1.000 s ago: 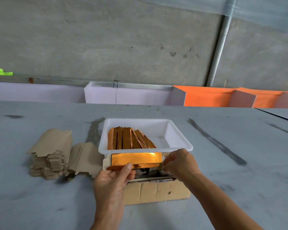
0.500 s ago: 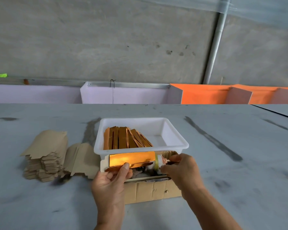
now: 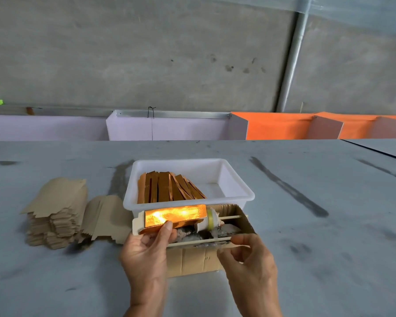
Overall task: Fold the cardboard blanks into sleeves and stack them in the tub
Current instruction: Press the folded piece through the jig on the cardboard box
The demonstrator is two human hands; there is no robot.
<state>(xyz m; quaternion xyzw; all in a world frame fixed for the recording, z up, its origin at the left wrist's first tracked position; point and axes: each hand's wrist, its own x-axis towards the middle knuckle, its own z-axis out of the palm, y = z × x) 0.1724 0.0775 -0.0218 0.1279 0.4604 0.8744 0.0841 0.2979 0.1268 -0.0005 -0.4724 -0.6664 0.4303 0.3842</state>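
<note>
A shiny orange-gold cardboard sleeve (image 3: 174,217) is pinched by my left hand (image 3: 146,252), thumb on its lower edge, just in front of the white tub (image 3: 238,191). Several folded gold sleeves (image 3: 169,188) stand on edge in the tub's left half. My right hand (image 3: 249,261) hovers off the sleeve, fingers loosely curled, holding nothing, near the front edge of a low cardboard box (image 3: 192,259). Two stacks of brown flat blanks (image 3: 57,211) lie to the left on the grey table.
The low cardboard box holds a glue roller (image 3: 209,221) on thin sticks and crusted residue. Purple (image 3: 169,129) and orange (image 3: 279,126) dividers line the table's far edge before a concrete wall.
My right hand let go of the sleeve's right end and drew back toward me. The left hand still holds the sleeve, now sitting slightly left, uncovering the roller.
</note>
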